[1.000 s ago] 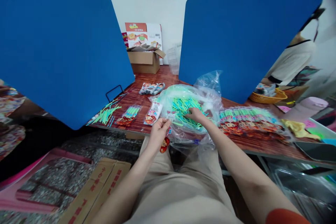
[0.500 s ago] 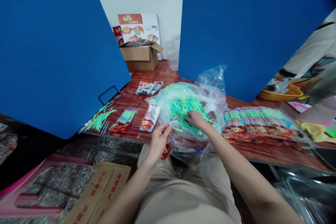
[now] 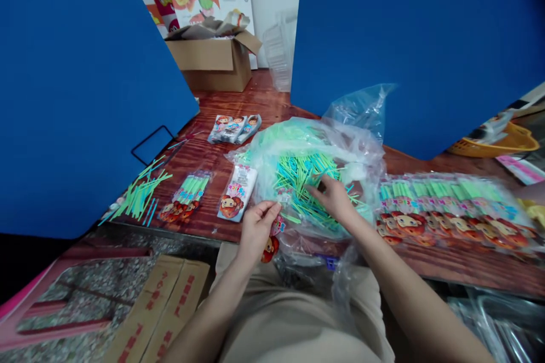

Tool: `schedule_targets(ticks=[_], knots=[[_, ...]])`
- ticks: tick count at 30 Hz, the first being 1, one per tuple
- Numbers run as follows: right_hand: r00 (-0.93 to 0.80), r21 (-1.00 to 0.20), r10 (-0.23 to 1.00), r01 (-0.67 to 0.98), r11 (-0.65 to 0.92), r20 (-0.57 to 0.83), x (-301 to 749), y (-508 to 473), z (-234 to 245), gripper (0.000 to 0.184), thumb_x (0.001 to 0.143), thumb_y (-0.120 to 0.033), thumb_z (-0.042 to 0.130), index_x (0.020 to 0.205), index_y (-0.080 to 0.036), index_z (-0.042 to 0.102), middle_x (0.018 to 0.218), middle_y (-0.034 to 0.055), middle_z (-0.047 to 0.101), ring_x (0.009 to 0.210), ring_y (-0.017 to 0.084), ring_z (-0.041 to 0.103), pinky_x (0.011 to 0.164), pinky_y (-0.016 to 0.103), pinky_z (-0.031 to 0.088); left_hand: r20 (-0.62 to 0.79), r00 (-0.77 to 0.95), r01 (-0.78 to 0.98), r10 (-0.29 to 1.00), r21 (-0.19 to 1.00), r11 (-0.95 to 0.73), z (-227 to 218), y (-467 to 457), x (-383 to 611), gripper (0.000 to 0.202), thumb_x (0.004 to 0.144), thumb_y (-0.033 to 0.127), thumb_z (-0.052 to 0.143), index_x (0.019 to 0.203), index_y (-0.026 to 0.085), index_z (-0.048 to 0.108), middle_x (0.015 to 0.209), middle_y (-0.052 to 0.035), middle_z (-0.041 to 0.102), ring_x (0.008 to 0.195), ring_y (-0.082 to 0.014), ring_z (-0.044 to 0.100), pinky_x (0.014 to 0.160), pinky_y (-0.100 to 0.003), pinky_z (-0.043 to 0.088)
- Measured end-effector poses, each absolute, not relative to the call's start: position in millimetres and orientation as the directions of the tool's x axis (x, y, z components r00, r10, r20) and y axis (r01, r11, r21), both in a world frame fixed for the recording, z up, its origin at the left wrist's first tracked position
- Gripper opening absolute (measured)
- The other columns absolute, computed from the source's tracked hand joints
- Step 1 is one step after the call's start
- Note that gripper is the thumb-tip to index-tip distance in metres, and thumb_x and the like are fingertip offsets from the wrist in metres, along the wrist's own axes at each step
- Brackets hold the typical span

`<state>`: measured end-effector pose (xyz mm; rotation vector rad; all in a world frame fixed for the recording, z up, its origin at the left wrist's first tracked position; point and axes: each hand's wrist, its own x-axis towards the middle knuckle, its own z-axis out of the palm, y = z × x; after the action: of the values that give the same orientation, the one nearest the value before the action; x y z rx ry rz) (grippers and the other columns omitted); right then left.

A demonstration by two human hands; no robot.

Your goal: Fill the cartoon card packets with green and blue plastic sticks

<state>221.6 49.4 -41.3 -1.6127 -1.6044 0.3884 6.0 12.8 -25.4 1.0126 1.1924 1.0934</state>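
My left hand is closed on a small clear packet with a cartoon print, held at the table's front edge. My right hand reaches into a big clear plastic bag full of loose green and blue sticks; its fingers pinch among the sticks, and what they hold is hard to make out. An empty printed packet lies just left of the bag.
A row of filled packets lies at the right. A filled packet, loose sticks and more packets lie at the left. Blue dividers stand on both sides, a cardboard box behind, a yellow basket far right.
The camera has tilted down and moved closer to the table. My right hand has shifted slightly right within the sticks. My left hand keeps its packet in the same place.
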Motion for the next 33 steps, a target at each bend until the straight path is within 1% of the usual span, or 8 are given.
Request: schedule_targets(ticks=[6,11,17,23,25,28,30,33], knots=[[0.207,-0.797,0.941,0.596,0.096,0.268,220.1,59.9,-43.5,0.034,0.079,-0.053,0.063,0.085,-0.019,0.059,0.059,-0.0025,0.054,0.052,0.015,0.049,0.054,0.027,0.039,-0.19,0.067,-0.044,0.98,0.98,0.193,-21.1,24.7,6.4,0.029,0.074,0.044,0.072,0.071,0.015,0.07,0.06,0.0026,0.054,0.057,-0.01,0.044,0.055,-0.021,0.037],[0.303,-0.881,0.908,0.455,0.129,0.29,220.2,61.3,-40.8,0.043,0.078,-0.047,0.069,0.11,-0.02,0.061,0.087,0.0033,0.067,0.061,0.015,0.056,0.059,0.028,0.046,-0.169,0.067,-0.013,0.983,0.985,0.17,-25.3,30.7,5.2,0.025,0.078,0.041,0.07,0.076,0.016,0.071,0.06,0.0032,0.054,0.057,-0.0098,0.044,0.056,-0.021,0.037],[0.057,-0.895,0.996,0.445,0.038,0.071,216.6,63.1,-43.9,0.033,0.07,-0.05,0.073,0.077,-0.018,0.07,0.058,-0.0007,0.061,0.048,0.013,0.048,0.05,0.027,0.039,-0.172,0.094,0.011,0.981,0.985,0.172,-33.2,32.2,8.9,0.026,0.08,0.042,0.069,0.08,0.016,0.073,0.062,0.0022,0.057,0.058,-0.0106,0.046,0.055,-0.021,0.037],[0.064,-0.951,0.998,0.31,0.006,0.027,214.4,61.8,-39.5,0.036,0.07,-0.054,0.076,0.076,-0.018,0.069,0.059,-0.0023,0.059,0.049,0.01,0.043,0.047,0.025,0.034,-0.131,0.113,0.027,0.985,0.991,0.129,-32.2,34.1,15.4,0.022,0.081,0.037,0.067,0.077,0.016,0.071,0.064,0.0021,0.057,0.061,-0.0111,0.047,0.059,-0.022,0.038],[0.175,-0.987,0.984,0.158,0.017,0.045,215.0,61.2,-31.6,0.035,0.073,-0.053,0.076,0.08,-0.02,0.068,0.065,-0.0013,0.063,0.054,0.011,0.049,0.05,0.024,0.04,-0.122,0.12,0.038,0.985,0.992,0.119,-31.7,34.8,16.8,0.021,0.081,0.036,0.067,0.076,0.016,0.071,0.065,0.0018,0.057,0.062,-0.0115,0.048,0.06,-0.022,0.038],[0.291,-0.969,0.957,-0.242,0.058,-0.015,214.7,61.0,-14.1,0.031,0.072,-0.047,0.08,0.083,-0.022,0.065,0.075,-0.0013,0.068,0.062,0.011,0.055,0.058,0.022,0.046,-0.138,0.134,0.035,0.981,0.99,0.134,-30.6,34.2,18.7,0.021,0.08,0.036,0.067,0.076,0.016,0.071,0.063,0.0022,0.056,0.06,-0.0113,0.046,0.059,-0.023,0.038],[0.256,-0.883,0.961,-0.468,0.029,-0.104,211.5,60.4,-2.0,0.03,0.07,-0.043,0.083,0.082,-0.023,0.064,0.075,-0.0029,0.068,0.058,0.008,0.054,0.057,0.02,0.047,-0.156,0.141,0.018,0.978,0.988,0.155,-29.3,32.6,20.3,0.022,0.079,0.037,0.067,0.077,0.016,0.071,0.061,0.0027,0.055,0.058,-0.0111,0.045,0.058,-0.023,0.038],[0.171,-0.804,0.966,-0.592,-0.055,-0.192,202.2,57.5,10.1,0.029,0.069,-0.039,0.085,0.08,-0.022,0.063,0.075,-0.0031,0.069,0.053,0.007,0.052,0.055,0.02,0.047,-0.171,0.135,0.006,0.976,0.985,0.172,-27.6,29.5,23.3,0.021,0.078,0.037,0.068,0.077,0.015,0.071,0.062,0.0024,0.057,0.058,-0.0114,0.046,0.057,-0.023,0.038]])
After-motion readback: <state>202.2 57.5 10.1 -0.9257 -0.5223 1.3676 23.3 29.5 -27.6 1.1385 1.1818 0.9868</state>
